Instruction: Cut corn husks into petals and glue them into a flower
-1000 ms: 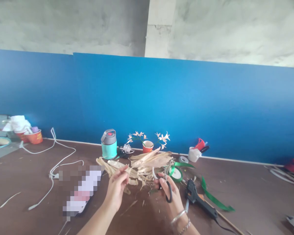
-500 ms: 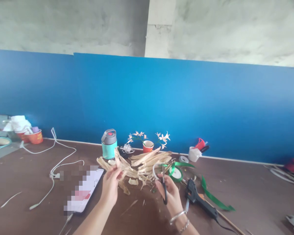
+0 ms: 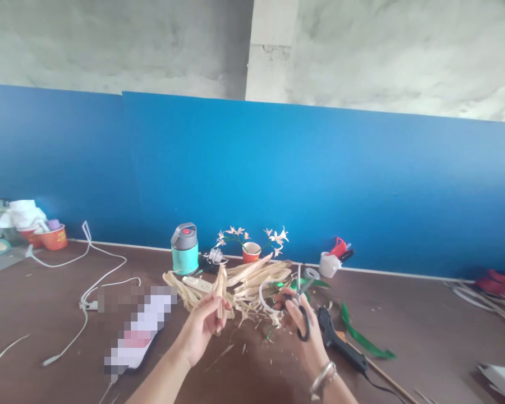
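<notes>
Dried corn husks lie in a loose pile on the brown table in front of me. My left hand pinches one pale husk piece, which stands upright above its fingers. In my right hand is a pair of scissors with dark handles, blades pointing up and apart. A white curved loop shows beside the right fingers; I cannot tell whether it is held. Green ribbon is partly hidden behind that hand. Small husk scraps are scattered between the hands.
Behind the pile stand a teal flask and an orange paper cup with husk-coloured flowers. A black glue gun lies right, near a white cup. At left are a phone and white cables.
My left hand has moved right and slightly down with the husk. The right hand has shifted right and turned, so the scissors now show spread blades. The view has shifted slightly.
</notes>
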Tool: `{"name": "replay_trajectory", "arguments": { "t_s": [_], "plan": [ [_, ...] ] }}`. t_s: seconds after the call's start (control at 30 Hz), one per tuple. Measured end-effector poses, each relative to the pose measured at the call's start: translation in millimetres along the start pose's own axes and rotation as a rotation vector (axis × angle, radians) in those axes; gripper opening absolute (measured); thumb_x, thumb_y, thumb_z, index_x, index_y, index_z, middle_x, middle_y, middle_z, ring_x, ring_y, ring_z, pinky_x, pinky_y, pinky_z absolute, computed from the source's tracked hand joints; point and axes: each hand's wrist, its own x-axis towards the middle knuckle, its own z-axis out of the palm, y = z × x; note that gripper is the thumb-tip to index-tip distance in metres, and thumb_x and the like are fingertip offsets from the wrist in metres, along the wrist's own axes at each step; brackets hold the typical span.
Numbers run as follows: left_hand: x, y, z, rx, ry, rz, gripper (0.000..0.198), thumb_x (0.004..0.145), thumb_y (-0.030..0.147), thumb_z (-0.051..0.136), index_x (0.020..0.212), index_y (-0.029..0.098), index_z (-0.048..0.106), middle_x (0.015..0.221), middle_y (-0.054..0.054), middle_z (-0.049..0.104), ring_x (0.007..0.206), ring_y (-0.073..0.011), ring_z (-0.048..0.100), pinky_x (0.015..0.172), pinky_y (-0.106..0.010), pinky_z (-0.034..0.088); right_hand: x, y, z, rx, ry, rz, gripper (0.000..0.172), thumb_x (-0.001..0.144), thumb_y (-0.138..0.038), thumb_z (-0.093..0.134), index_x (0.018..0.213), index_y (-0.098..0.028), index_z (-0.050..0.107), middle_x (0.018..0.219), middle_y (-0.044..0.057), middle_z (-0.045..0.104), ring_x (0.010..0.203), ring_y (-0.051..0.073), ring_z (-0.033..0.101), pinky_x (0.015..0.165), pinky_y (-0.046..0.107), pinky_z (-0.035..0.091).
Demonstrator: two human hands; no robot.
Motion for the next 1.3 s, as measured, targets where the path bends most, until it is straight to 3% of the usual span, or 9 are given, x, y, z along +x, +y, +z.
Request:
{"name": "replay_trajectory", "arguments": {
  "t_s": [0.1, 0.17, 0.27, 0.47, 0.63, 0.8, 1.0, 1.13, 1.3],
  "plan": [
    [-7.2, 0.4, 7.8, 0.094, -0.173, -0.092, 0.02, 0.074, 0.031, 0.062, 0.067, 0.012, 0.062, 0.067, -0.004, 0.062, 0.045, -0.0068, 0.048, 0.043, -0.019, 0.029, -9.8, -4.0, 9.2, -0.015, -0.173, 0.022, 0.048, 0.071, -0.042, 0.067, 0.112, -0.02, 0.056, 0.103, 0.009, 0.063, 0.091, 0.023, 0.058, 0.07, 0.03, 0.047],
    [-11.1, -0.3, 12.4, 0.146, -0.232, -0.175, 0.02, 0.072, 0.03, 0.064, 0.064, 0.012, 0.061, 0.062, -0.004, 0.062, 0.044, -0.008, 0.05, 0.042, -0.02, 0.03, -17.4, -6.6, 17.6, -0.05, -0.249, 0.035, 0.053, 0.066, -0.041, 0.071, 0.113, -0.021, 0.056, 0.105, 0.009, 0.063, 0.09, 0.024, 0.057, 0.069, 0.03, 0.047],
    [-14.0, -3.2, 16.1, 0.207, -0.26, -0.232, 0.021, 0.069, 0.03, 0.066, 0.063, 0.012, 0.06, 0.063, -0.006, 0.064, 0.043, -0.0094, 0.053, 0.041, -0.02, 0.027, -25.9, -6.6, 29.9, -0.051, -0.311, 0.037, 0.056, 0.059, -0.041, 0.076, 0.109, -0.022, 0.058, 0.097, 0.006, 0.064, 0.083, 0.022, 0.058, 0.067, 0.029, 0.047],
    [-13.6, -9.8, 14.2, 0.205, -0.294, -0.266, 0.02, 0.07, 0.031, 0.066, 0.065, 0.013, 0.061, 0.054, -0.002, 0.06, 0.046, -0.0127, 0.056, 0.041, -0.02, 0.03, -26.6, 3.8, 38.6, -0.003, -0.365, 0.024, 0.039, 0.058, -0.044, 0.076, 0.085, -0.02, 0.061, 0.077, 0.003, 0.061, 0.071, 0.019, 0.058, 0.064, 0.028, 0.046],
    [-9.3, -7.3, 10.4, -0.057, -0.168, -0.136, 0.019, 0.07, 0.03, 0.069, 0.066, 0.012, 0.064, 0.067, -0.002, 0.058, 0.052, -0.0075, 0.049, 0.049, -0.02, 0.034, -20.4, 14.3, 34.1, -0.11, -0.285, 0.012, 0.036, 0.059, -0.037, 0.076, 0.087, -0.02, 0.06, 0.077, 0.001, 0.06, 0.067, 0.015, 0.055, 0.06, 0.024, 0.045],
    [-2.3, -2.6, 6.7, -0.193, 0.02, -0.001, 0.018, 0.067, 0.029, 0.072, 0.068, 0.013, 0.065, 0.055, 0.003, 0.047, 0.052, -0.0066, 0.041, 0.051, -0.019, 0.034, -17.8, 31.6, 31.2, -0.171, -0.32, -0.023, 0.037, 0.066, -0.036, 0.071, 0.097, -0.02, 0.058, 0.075, 0.003, 0.06, 0.068, 0.016, 0.055, 0.059, 0.026, 0.045],
    [-0.9, -5.3, 11.3, 0.05, 0.094, -0.035, 0.021, 0.068, 0.032, 0.071, 0.064, 0.013, 0.064, 0.052, 0.003, 0.05, 0.049, -0.0059, 0.039, 0.049, -0.018, 0.03, -21.1, 31.0, 31.9, -0.256, -0.295, -0.059, 0.039, 0.069, -0.039, 0.069, 0.099, -0.018, 0.057, 0.081, 0.005, 0.061, 0.075, 0.017, 0.056, 0.069, 0.03, 0.045],
    [0.2, -11.2, 10.5, 0.222, 0.217, -0.04, 0.025, 0.068, 0.038, 0.069, 0.061, 0.014, 0.063, 0.055, 0.002, 0.055, 0.051, -0.0075, 0.045, 0.048, -0.018, 0.029, -24.6, 27.5, 34.3, -0.228, -0.393, 0.082, 0.043, 0.067, -0.05, 0.068, 0.091, -0.016, 0.058, 0.067, 0.001, 0.059, 0.056, 0.012, 0.053, 0.051, 0.023, 0.04],
    [1.5, -12.2, 7.1, 0.28, 0.209, -0.02, 0.027, 0.07, 0.041, 0.067, 0.066, 0.014, 0.066, 0.059, -0.001, 0.061, 0.052, -0.0097, 0.049, 0.048, -0.02, 0.031, -25.9, 34.1, 33.3, -0.293, -0.491, 0.266, 0.055, 0.064, -0.058, 0.066, 0.093, -0.012, 0.056, 0.06, 0.001, 0.06, 0.047, 0.009, 0.052, 0.039, 0.017, 0.032]
  ]
}}
